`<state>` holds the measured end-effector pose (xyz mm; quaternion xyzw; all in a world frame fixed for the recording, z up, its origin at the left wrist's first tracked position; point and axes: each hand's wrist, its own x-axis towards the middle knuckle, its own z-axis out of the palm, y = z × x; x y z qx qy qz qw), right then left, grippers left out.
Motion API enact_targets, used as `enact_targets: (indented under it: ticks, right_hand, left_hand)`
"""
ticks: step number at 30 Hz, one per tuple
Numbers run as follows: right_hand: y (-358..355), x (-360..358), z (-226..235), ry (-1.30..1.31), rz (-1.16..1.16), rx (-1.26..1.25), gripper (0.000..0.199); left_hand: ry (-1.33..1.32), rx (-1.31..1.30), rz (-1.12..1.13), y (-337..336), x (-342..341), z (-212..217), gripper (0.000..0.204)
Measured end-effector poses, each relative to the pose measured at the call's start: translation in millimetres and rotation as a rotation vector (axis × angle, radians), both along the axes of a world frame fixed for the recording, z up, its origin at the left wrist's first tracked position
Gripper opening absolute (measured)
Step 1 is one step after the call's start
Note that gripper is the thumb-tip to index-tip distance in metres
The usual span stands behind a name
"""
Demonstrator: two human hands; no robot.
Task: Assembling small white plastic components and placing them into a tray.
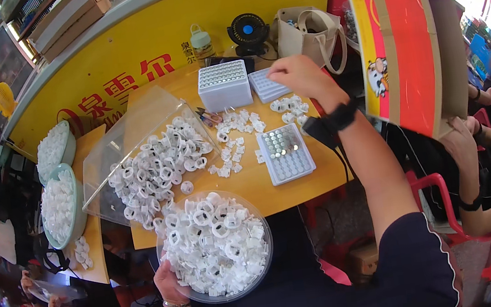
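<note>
My left hand [168, 283] grips the rim of a round clear bowl [267, 262] at the table's near edge. The bowl is heaped with small white plastic parts [217, 239]. Reaching across the table, my right hand [300, 75] has its fingers pressed together above a low white tray [267, 85] with rows of slots; whatever they hold is hidden. Left of it stands a stack of white trays [224, 93] topped with rows of silvery round pieces. Nearer me lies another white tray [288, 169], partly filled with silver discs. Loose white parts [233, 152] lie between.
A tilted clear bin [99, 186] spills white ring-shaped parts [159, 165] onto the table. Pliers [209, 116], a black fan [248, 32], a bottle [201, 41] and a cream bag [303, 29] stand farther back. At right, another person's hand [458, 139] touches a large cardboard box [409, 42]. Tubs [80, 208] stand left.
</note>
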<state>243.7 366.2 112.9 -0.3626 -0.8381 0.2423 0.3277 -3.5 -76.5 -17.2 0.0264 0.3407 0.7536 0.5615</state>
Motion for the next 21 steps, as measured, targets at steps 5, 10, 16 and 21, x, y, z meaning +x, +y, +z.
enact_targets:
  ticks: [5,10,16,21]
  right_hand:
    - [0.7,-86.4,-28.4,-0.398,0.267,0.179,0.019]
    - [-28.3,-139.8,-50.0,-0.389,0.143,0.090,0.018]
    - [-47.8,-131.6,-40.6,-0.364,0.079,0.245,0.013]
    - [-129.6,-19.7,65.2,0.052,-0.318,1.001,0.038]
  left_hand:
    - [0.044,-0.035,0.033,3.5,-1.3,-4.2,0.053]
    - [0.043,-0.046,0.019,0.7,-3.7,-1.0,0.053]
    - [0.016,-0.014,-0.018,6.9,-3.0,-2.0,0.061]
    - [0.010,0.062,-0.040,10.3,-1.2,5.3,0.062]
